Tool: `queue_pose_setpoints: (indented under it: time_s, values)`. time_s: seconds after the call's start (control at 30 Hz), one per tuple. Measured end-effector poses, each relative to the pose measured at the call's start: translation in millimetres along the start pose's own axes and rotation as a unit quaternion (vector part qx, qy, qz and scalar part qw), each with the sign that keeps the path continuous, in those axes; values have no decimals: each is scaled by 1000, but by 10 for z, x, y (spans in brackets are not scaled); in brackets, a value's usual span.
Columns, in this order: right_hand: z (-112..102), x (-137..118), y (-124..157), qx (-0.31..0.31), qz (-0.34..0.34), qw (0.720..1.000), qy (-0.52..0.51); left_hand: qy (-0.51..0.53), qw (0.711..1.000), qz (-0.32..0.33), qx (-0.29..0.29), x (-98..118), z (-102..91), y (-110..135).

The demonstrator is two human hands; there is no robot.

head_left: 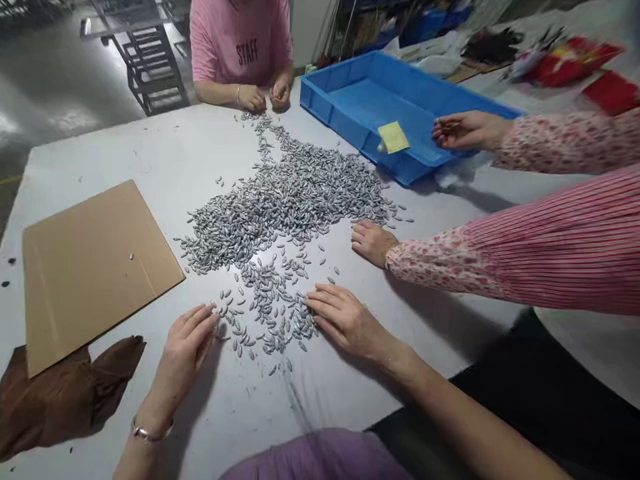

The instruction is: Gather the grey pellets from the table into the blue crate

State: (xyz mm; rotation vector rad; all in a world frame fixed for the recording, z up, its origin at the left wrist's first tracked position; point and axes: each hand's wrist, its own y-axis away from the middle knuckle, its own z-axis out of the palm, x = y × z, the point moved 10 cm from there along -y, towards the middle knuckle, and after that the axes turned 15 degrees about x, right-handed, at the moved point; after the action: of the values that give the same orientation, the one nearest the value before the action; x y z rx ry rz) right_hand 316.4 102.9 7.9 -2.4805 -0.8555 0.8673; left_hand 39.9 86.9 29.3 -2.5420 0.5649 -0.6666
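Many small grey, pointed oval pieces (300, 190) lie in a wide heap on the white table, and a looser patch of the same pieces (270, 300) spreads toward me. My left hand (187, 340), with a bracelet at the wrist, is at the left edge of that patch. Its fingers are stretched out and slightly curved, tips beside a few pieces; I see nothing held in it. On the patch's right side rests my right hand (345, 319), palm down, fingers extended and touching the nearest pieces. What lies under its palm is hidden.
A cardboard sheet (95, 267) with one piece on it lies left, over brown cloth (65, 400). A blue tray (345, 100) with a yellow note (393, 137) stands back right. A co-worker's hands (265, 98) are opposite; another's hands (373, 241) reach in from the right.
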Motion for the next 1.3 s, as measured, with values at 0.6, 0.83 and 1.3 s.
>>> queue_pose_setpoints:
  time_s: [0.6, 0.83, 1.3]
  values:
    - [20, 131, 276, -9, 189, 981, 39, 83, 953, -270, 107, 18, -95, 530]
    - [221, -13, 182, -50, 145, 986, 68, 197, 846, -474, 144, -128, 1, 800]
    - [151, 381, -41, 50, 269, 959, -77, 297, 773, -534, 173, -165, 171, 934]
